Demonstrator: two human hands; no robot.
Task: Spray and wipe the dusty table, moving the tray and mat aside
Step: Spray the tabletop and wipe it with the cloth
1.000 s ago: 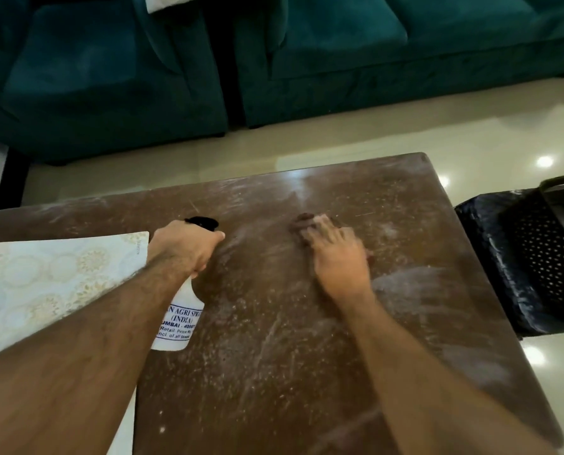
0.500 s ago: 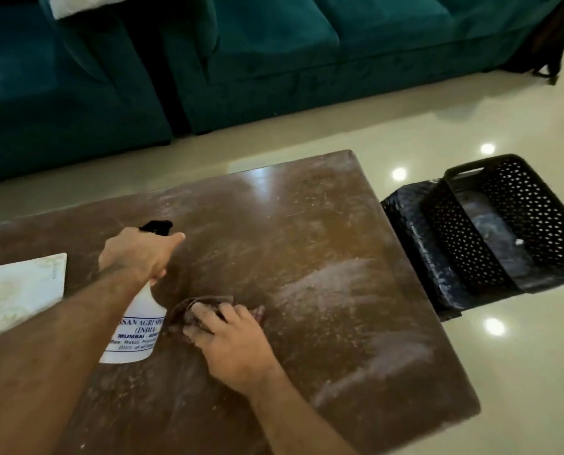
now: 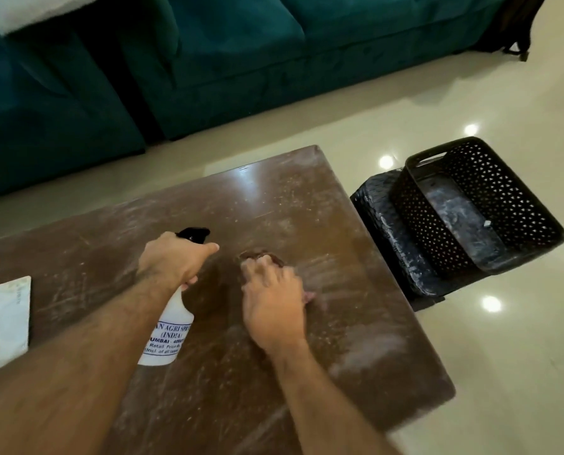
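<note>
- Left hand (image 3: 172,261), head view: wrapped round the neck of the spray bottle (image 3: 169,330), index finger extended forward past the black nozzle (image 3: 193,234). The bottle is held above the table (image 3: 290,198), nozzle aimed toward 1 o'clock.
- Right hand (image 3: 272,303): fingers curled over a dark cloth (image 3: 257,256), pressing it onto the tabletop just beside the nozzle, at 3 o'clock from it.
- Handling, judged: bottle is rigid plastic and probably light; hold at the neck so a finger reaches the trigger. Cloth is soft and limp; bunch it under the palm.
- Mat (image 3: 3,326) lies at the table's 9 o'clock edge.
- Tray (image 3: 477,208) rests off the table at 3 o'clock, on a dark stool (image 3: 382,224).
- Dust streaks remain near 5 o'clock.
</note>
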